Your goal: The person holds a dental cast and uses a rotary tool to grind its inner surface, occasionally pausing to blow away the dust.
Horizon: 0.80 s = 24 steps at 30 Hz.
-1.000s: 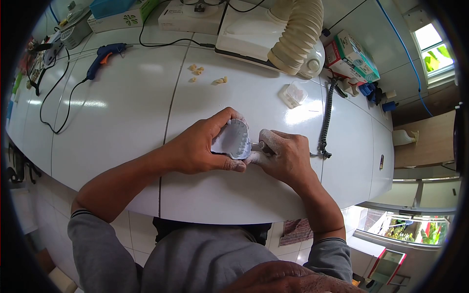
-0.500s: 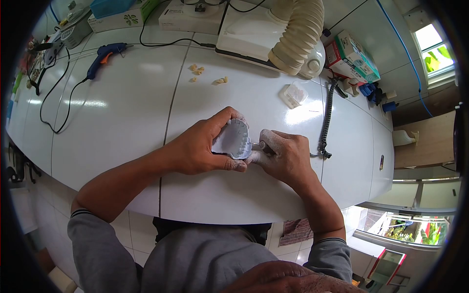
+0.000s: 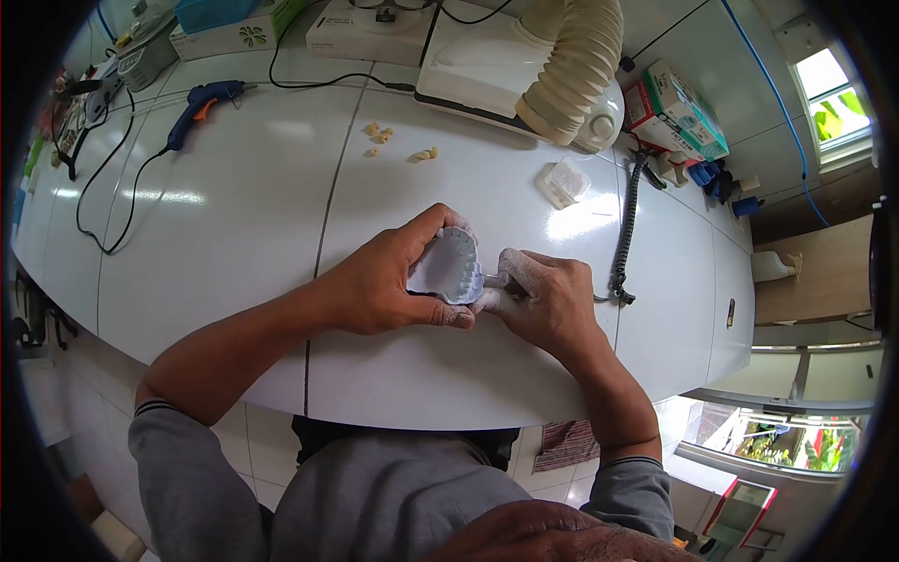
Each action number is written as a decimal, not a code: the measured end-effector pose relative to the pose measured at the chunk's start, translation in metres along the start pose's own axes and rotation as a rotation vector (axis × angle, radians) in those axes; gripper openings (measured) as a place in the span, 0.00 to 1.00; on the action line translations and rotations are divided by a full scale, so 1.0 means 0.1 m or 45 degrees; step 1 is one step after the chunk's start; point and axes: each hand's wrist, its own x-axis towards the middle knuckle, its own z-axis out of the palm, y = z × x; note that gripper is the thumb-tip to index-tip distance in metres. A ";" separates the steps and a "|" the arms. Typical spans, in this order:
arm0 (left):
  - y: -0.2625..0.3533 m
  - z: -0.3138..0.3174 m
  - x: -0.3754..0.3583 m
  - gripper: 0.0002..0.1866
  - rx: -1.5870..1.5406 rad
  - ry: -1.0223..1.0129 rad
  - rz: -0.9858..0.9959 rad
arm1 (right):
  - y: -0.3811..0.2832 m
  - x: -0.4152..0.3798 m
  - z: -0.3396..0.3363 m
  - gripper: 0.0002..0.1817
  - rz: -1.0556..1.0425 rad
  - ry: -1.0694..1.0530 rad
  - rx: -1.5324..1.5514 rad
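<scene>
A grey-white plaster dental cast [image 3: 444, 266] with a curved row of teeth is in my left hand [image 3: 379, 281], whose fingers and thumb wrap round its left side and edges. My right hand [image 3: 548, 295] is closed on a slim rotary handpiece [image 3: 498, 280]; most of it is hidden by the fingers, and its metal tip reaches the right edge of the cast. White dust coats the fingers of my right hand and the left fingertips. A black coiled cord [image 3: 627, 234] runs to behind my right hand.
Several small yellowish pieces [image 3: 377, 133] lie beyond the cast. A clear plastic box [image 3: 564, 183] stands to their right. At the back is a white machine [image 3: 473, 80] with a ribbed hose [image 3: 576, 70]. A blue glue gun [image 3: 201, 108] with its cable lies left; boxes [image 3: 679, 112] stand right.
The cast and both hands stay nearly in place. The handpiece tip shifts very slightly against the cast's right edge.
</scene>
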 end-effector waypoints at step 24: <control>0.02 0.01 -0.01 0.38 -0.073 0.003 -0.029 | -0.01 0.00 0.02 0.25 -0.009 0.039 0.007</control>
